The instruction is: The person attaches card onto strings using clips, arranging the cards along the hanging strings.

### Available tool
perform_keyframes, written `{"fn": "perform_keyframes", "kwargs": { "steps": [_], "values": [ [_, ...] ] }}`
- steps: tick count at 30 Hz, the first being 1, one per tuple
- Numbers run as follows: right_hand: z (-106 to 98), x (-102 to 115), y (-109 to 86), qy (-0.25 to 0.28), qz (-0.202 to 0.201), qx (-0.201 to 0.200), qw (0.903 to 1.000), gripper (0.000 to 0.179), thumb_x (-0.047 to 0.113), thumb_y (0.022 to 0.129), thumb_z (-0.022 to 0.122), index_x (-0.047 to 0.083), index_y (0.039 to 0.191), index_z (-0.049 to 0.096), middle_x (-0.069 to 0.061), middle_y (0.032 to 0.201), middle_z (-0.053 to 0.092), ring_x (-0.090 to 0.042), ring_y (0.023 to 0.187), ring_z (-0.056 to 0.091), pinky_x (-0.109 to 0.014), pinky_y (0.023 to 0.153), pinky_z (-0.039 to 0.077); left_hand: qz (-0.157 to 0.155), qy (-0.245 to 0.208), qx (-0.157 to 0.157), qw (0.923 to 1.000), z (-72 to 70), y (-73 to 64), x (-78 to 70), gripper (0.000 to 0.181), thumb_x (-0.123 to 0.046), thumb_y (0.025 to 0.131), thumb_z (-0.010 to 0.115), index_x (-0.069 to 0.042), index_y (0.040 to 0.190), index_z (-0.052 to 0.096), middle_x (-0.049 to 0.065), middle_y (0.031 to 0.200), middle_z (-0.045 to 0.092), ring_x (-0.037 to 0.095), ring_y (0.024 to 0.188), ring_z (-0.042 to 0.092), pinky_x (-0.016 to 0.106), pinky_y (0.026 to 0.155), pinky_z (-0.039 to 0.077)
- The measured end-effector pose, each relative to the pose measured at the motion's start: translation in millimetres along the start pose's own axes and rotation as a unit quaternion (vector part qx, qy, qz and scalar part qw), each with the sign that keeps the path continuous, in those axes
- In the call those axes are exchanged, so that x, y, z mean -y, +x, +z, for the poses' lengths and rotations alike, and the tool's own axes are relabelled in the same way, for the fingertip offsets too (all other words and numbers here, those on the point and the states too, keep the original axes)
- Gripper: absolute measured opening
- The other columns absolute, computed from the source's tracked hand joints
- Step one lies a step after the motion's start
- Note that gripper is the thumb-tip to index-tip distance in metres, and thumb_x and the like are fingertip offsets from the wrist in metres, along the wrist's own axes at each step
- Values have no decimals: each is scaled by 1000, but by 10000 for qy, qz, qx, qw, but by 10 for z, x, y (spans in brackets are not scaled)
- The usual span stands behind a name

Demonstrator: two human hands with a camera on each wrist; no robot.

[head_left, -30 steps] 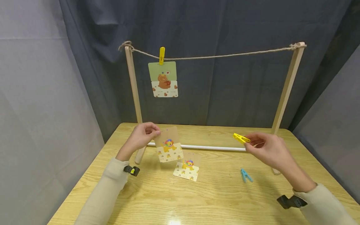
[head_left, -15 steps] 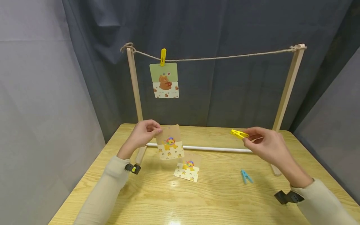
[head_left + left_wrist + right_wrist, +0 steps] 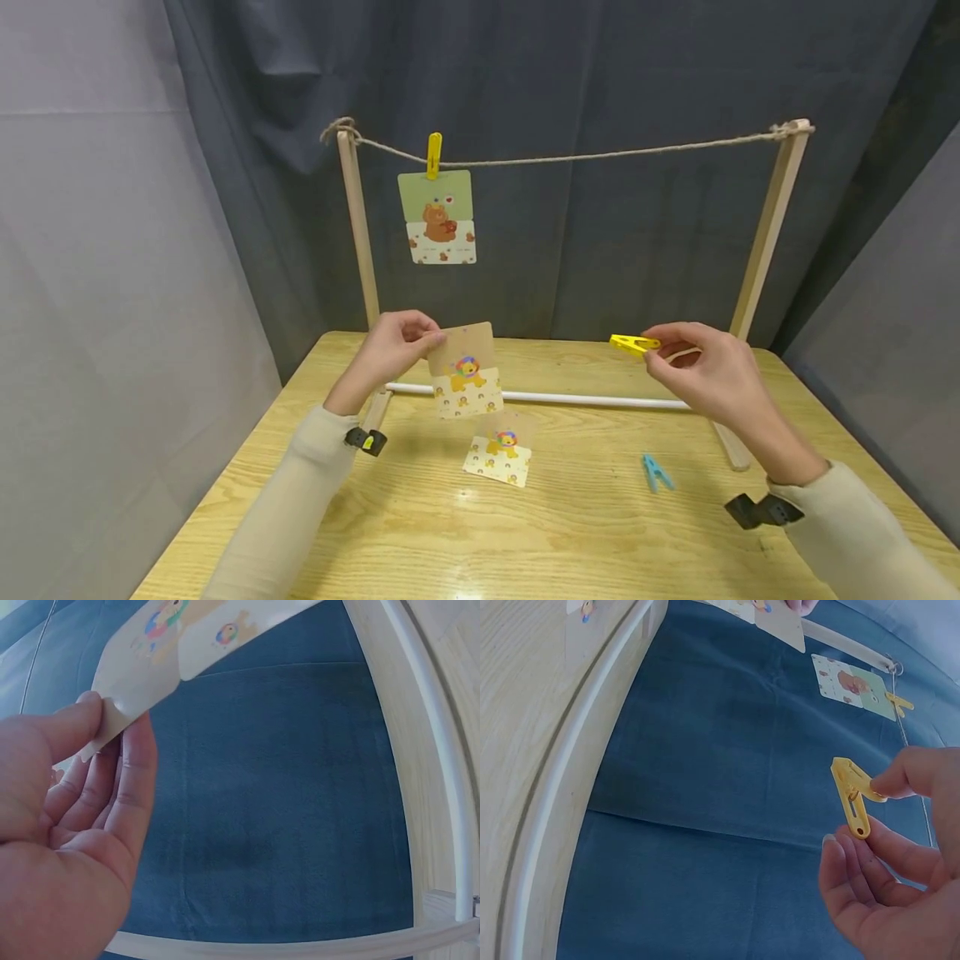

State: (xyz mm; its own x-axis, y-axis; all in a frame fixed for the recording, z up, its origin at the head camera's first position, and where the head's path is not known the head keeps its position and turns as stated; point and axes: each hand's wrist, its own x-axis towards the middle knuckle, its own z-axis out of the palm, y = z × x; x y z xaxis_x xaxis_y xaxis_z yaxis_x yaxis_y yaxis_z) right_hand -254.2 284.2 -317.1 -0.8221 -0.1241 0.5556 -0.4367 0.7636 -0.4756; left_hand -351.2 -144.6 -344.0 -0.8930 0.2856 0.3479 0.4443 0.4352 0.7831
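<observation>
A dark blue-grey curtain point(image 3: 645, 250) hangs behind the desk point(image 3: 600, 533), loosely folded at upper left, with a vertical seam near its middle. A pale grey fabric panel point(image 3: 97, 275) stands at left, a darker grey panel point(image 3: 892, 308) at right. The yellowish wood-grain desk has rounded far corners and small bright reflections point(image 3: 467, 494).

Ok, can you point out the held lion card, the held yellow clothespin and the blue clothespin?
Held lion card point(image 3: 467, 373), head view: on the printed lion.
Held yellow clothespin point(image 3: 845, 775), right wrist view: near its gripping tip.
Blue clothespin point(image 3: 652, 467), head view: near its middle.
</observation>
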Motion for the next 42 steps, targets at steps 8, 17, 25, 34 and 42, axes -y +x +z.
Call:
{"fn": "perform_keyframes", "kwargs": {
  "steps": [8,17,25,34,42],
  "values": [
    [-3,52,100,-42,-68,-49,10000,22,23,94,74,16,115,77,-2,96,75,-14,76,69,-17,65,52,207,74,-45,9997,-18,67,-122,18,-30,98,75,-12,97,75,3,91,76,20,79,70,40,71,59],
    [-48,107,203,16,108,-110,9999,23,27,94,75,20,116,77,0,95,76,-12,73,69,-22,64,51,418,47,-222,9989,-30,179,-279,17,-33,96,76,-15,96,77,1,89,76,19,79,71,36,69,58],
    [-66,149,254,6,173,0,9999,25,31,95,74,20,118,76,-1,98,75,-15,77,69,-23,65,52,479,5,-391,9981,-10,255,-378,17,-34,96,76,-16,96,77,0,90,76,19,77,68,36,67,54],
    [-74,188,352,77,92,-68,9999,26,30,94,76,21,118,76,-1,96,76,-17,76,70,-24,63,52,651,69,-638,9958,-28,377,-519,20,-33,96,77,-14,96,77,3,87,76,26,76,69,33,65,55],
    [-125,229,420,97,20,-164,9998,30,30,91,80,17,118,76,-3,97,77,-18,78,71,-21,62,52,672,-98,-639,9956,-55,462,-718,20,-32,95,78,-12,97,78,3,93,77,20,79,71,37,72,59]
  ]
}}
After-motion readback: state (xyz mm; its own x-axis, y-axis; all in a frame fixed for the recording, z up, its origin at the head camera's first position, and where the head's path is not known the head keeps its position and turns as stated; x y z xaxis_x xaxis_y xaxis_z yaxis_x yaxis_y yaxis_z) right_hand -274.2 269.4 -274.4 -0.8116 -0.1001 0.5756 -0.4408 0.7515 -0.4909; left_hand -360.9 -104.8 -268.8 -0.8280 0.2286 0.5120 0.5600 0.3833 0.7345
